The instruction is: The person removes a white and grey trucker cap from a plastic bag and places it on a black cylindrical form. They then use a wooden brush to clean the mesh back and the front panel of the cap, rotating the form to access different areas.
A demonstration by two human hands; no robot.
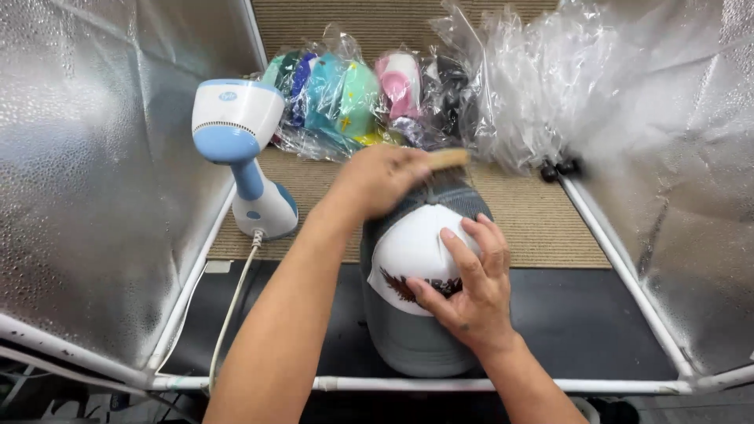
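Grey-and-white fabric cap (pixel 412 259) steadied by right hand (pixel 471 294) spread flat; left hand (pixel 377 179) clamped on wooden brush (pixel 446 161) atop cap's crown.

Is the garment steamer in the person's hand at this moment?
No, the garment steamer stands alone on the mat, while the left hand holds a brush and the right hand rests on the cap.

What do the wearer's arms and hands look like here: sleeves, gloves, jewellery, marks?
Both forearms are bare as far as the frame shows; no sleeves are visible. The left hand and right hand are ungloved. No watch, wristband or ring shows. The right hand has a small dark mark on its back near the wrist; whether it is ink or a spot cannot be told.
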